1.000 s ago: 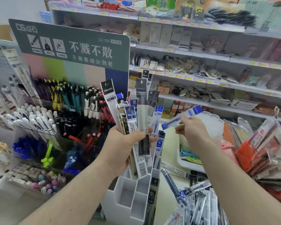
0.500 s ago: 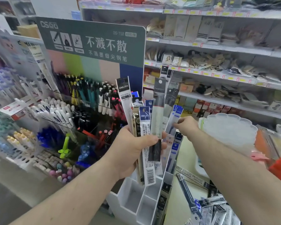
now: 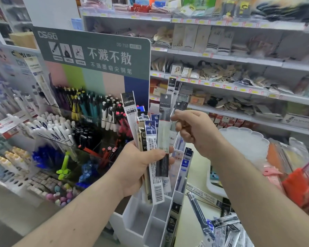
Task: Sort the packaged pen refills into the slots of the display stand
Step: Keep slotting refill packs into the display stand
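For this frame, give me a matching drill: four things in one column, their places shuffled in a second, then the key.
Things:
1. fan of refill packs
2. white slotted stand
3. green sign
4. loose refill packs

Places:
A. lying flat on the counter, lower right
B. behind the pens, upper left
C. gripped in the left hand
D. just below the left hand

Pairs: 1-C, 2-D, 3-B, 4-A

Left hand [image 3: 141, 164] at frame centre, fist closed, thumb pressed across the front, forearm running down to the lower left. Right hand [image 3: 194, 131] just above and right, fingertips [image 3: 176, 115] pinched, forearm stretching to lower right.
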The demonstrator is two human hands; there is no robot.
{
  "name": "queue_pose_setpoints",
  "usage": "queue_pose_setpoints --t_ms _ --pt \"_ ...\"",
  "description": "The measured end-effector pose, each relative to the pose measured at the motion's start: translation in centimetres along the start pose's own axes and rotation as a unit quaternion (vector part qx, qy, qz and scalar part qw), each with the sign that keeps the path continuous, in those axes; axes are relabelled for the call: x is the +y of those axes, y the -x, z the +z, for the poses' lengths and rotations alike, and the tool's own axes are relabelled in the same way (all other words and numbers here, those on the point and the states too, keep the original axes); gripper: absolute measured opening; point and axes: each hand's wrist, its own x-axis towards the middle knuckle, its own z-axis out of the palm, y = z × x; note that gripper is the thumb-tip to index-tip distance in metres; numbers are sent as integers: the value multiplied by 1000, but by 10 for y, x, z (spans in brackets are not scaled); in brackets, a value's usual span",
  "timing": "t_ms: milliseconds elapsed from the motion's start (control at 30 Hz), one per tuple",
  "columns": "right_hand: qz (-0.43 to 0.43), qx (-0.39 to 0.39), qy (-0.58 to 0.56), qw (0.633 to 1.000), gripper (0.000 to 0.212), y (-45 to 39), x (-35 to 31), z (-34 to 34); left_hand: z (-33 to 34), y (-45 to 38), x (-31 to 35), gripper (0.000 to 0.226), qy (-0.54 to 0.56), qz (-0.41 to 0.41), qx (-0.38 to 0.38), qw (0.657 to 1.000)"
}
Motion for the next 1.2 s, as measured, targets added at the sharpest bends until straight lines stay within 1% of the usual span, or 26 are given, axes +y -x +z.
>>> queue_pose_setpoints --t_ms 67,133,200,233,267,333,367,400,467,533,633,733,800,900,1000,1033,1100,1133,1200 --pt "6 -40 56 998 15 9 -10 9 2 0 0 26 3 -5 5 1000" --pt "1 -44 100 994 10 11 -13 15 4 1 1 26 9 -6 10 1000" --pt "-3 -22 69 997 9 7 -16 10 5 1 2 25 9 -6 15 1000" --pt "-3 8 33 999 9 2 -17 4 5 1 2 24 7 -6 16 1000" --pt "-2 56 -12 998 7 -4 -18 -4 5 2 3 23 5 -7 14 1000" --pt "3 188 -93 978 4 -22 -16 -23 6 2 4 23 6 -6 9 1000" --pt "3 251 -100 963 6 -32 -11 -31 6 3 4 23 5 -6 9 1000" --pt "1 297 -75 952 8 -41 -5 -37 6 3 4 23 4 -5 9 1000" --pt "-12 334 4 943 13 -59 13 -43 6 3 3 23 3 -4 11 1000" --pt "-19 328 62 943 14 -75 29 -42 5 3 3 24 2 0 8 1000" --pt "5 286 177 942 20 -95 51 -37 5 4 2 23 0 5 4 1000" --pt "41 219 323 920 9 -104 71 -31 5 4 1 22 3 9 3 1000" --pt "56 194 367 908 9 -104 81 -28 5 4 1 23 1 11 0 1000" --pt "67 204 375 902 10 -100 80 -28 4 4 1 24 -1 10 -6 1000" --pt "62 245 363 897 8 -85 63 -29 4 3 1 23 2 10 -13 1000" --pt "48 256 339 904 9 -76 55 -27 3 3 1 22 4 10 -13 1000" --pt "3 247 243 938 4 -50 37 -19 3 2 0 26 10 7 -14 1000" --pt "-22 226 200 953 6 -34 28 -13 3 1 -1 28 13 6 -13 1000" --pt "-45 161 139 976 10 1 11 3 3 1 0 25 15 5 -15 1000"
